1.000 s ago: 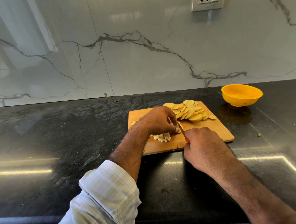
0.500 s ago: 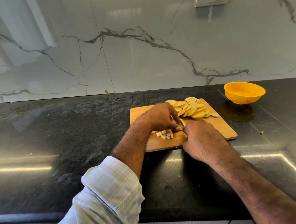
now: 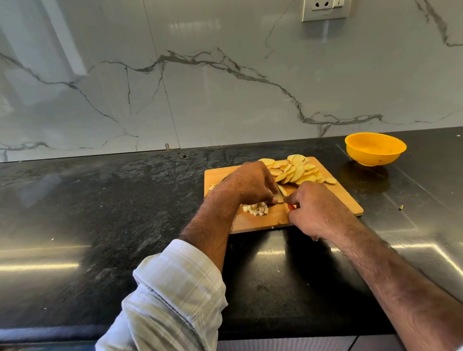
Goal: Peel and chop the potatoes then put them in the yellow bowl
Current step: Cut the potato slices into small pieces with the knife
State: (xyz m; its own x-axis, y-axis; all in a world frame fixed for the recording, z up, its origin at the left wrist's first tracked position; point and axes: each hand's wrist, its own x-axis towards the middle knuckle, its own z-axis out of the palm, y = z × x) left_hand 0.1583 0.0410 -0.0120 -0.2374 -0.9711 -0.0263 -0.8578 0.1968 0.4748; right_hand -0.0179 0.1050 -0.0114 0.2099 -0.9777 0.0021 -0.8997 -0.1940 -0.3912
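A wooden cutting board (image 3: pixel 336 196) lies on the black counter. A heap of potato slices (image 3: pixel 296 172) covers its far side, and small potato cubes (image 3: pixel 256 209) lie near its front. My left hand (image 3: pixel 248 184) curls over potato pieces at the board's middle, holding them down. My right hand (image 3: pixel 314 211) grips a knife (image 3: pixel 281 192) with a red handle; its blade sits right beside my left fingertips. The yellow bowl (image 3: pixel 375 149) stands to the right of the board, and no potato shows in it.
The marble wall with a power socket (image 3: pixel 325 0) rises behind the counter (image 3: pixel 93 222). A small scrap (image 3: pixel 401 207) lies on the counter right of the board. The counter's front edge runs just below my forearms.
The knife blade and my right hand shifted slightly toward my left fingertips. The camera tilted a little, so the board sits higher in view.
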